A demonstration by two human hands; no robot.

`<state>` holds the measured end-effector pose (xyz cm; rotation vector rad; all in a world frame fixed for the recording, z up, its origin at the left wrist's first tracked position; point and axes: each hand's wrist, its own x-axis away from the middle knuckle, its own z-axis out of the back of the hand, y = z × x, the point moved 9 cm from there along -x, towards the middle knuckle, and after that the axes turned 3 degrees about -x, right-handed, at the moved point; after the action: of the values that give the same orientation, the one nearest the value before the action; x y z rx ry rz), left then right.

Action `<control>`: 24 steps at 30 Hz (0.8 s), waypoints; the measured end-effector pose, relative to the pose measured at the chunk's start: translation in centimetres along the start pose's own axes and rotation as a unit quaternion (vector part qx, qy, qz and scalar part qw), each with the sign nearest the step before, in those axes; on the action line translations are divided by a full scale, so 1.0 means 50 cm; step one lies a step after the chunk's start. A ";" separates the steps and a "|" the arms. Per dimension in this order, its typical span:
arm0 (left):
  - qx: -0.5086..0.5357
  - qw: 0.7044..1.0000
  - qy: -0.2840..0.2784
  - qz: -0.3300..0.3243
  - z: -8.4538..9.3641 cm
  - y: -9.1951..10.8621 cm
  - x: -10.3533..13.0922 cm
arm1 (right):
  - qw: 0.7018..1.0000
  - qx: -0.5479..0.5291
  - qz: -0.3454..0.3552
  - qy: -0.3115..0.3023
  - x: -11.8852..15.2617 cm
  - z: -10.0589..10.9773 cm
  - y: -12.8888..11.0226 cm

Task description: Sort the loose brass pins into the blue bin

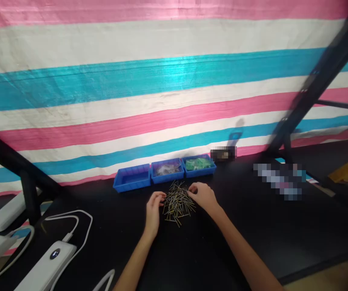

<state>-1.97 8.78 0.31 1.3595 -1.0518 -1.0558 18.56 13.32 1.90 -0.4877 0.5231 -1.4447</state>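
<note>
A loose heap of thin metal rods that look like long screws or nails lies on the black tabletop, pointing every way. My left hand is at the heap's left edge, its fingers bent toward the pieces and the thumb apart from them. On the opposite side, my right hand curves over the upper right edge, with thumb and forefinger tips by the pieces. Both hands look loosely cupped, with nothing visibly gripped. Small contacts between fingertips and single pieces are too fine to make out.
Behind the heap stand a blue tray with nothing visible inside, one with clear plastic bags, and one with green packets. A white power bank with a white cable lies left. Black frame posts rise at both sides.
</note>
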 end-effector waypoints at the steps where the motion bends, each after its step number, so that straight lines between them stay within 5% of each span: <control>1: -0.016 1.000 0.000 -0.006 -0.003 0.007 0.004 | 1.000 -0.008 0.006 0.010 0.002 0.007 0.000; 8: -0.081 0.995 -0.038 -0.035 -0.039 0.022 0.026 | 0.992 -0.096 0.051 0.071 0.019 0.034 -0.016; 17: -0.166 0.977 -0.073 -0.114 -0.053 0.046 0.027 | 0.934 -0.346 0.088 -0.006 0.027 -0.039 -0.052; 24: -0.143 0.983 -0.062 -0.094 -0.054 0.051 0.033 | 0.909 -0.405 0.084 -0.050 0.036 -0.063 -0.063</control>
<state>0.97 7.65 2.91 1.1866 -0.8337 -1.3892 14.25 11.33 1.23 -1.1354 1.0596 -0.9804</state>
